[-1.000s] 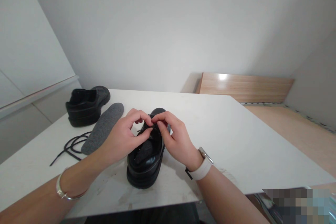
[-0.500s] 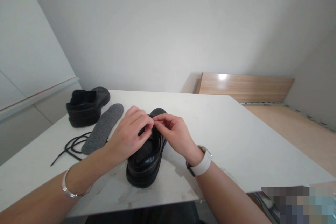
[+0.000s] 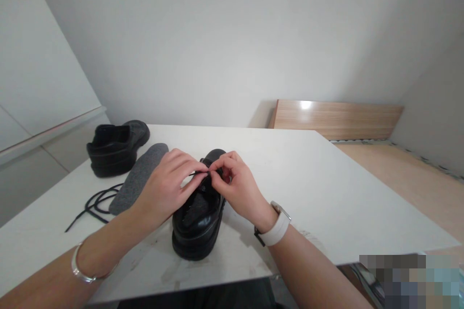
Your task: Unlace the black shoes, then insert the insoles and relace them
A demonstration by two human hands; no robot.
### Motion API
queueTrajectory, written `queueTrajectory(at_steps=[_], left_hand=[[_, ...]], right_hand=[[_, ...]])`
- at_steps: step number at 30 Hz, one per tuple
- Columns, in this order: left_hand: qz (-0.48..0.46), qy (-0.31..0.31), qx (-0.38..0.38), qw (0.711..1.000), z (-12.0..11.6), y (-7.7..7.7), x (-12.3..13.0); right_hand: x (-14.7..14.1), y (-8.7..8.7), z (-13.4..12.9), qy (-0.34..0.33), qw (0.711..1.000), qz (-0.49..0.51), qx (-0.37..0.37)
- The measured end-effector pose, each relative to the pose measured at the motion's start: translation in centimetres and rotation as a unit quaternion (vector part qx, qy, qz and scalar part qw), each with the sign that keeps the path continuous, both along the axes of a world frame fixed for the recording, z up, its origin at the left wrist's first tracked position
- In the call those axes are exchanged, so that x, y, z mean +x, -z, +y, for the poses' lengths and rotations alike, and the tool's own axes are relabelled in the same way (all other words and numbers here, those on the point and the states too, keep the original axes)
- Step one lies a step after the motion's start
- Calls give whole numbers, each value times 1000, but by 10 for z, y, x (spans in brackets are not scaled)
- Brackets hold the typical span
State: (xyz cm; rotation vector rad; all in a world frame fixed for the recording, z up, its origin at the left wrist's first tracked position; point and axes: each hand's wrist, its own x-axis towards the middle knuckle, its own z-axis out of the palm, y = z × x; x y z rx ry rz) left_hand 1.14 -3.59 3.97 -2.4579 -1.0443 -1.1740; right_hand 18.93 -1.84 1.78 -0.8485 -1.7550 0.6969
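Note:
A black shoe [image 3: 195,231] stands upright on the white table, its toe pointing away from me. Over its upper front, my left hand [image 3: 174,178] pinches a thin black lace with thumb and forefinger. My right hand [image 3: 237,183] meets it there, thumb and fingertips pinched on the same lace. The fingertips of both hands nearly touch, and they partly hide the shoe's lacing area. Left of my left hand lies a grey insole [image 3: 136,183], partly covered by that forearm. A loose black shoelace [image 3: 94,203] is coiled beside the insole.
Another black shoe [image 3: 114,152] stands at the back left of the white table [image 3: 282,169]. Behind the table's right part is a wooden board [image 3: 337,118] against the wall. A blurred, pixelated patch covers the lower right corner.
My left fingers have straightened from a curl into a flatter pinch, and a bit of lace now shows between them. The view has shifted slightly.

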Motion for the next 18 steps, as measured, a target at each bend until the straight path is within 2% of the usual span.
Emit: queueTrajectory(at_steps=[18], left_hand=[[20,17,-37,999,-9,4,-19]], right_hand=[[-5,-2,-7,43,991,-75,102]])
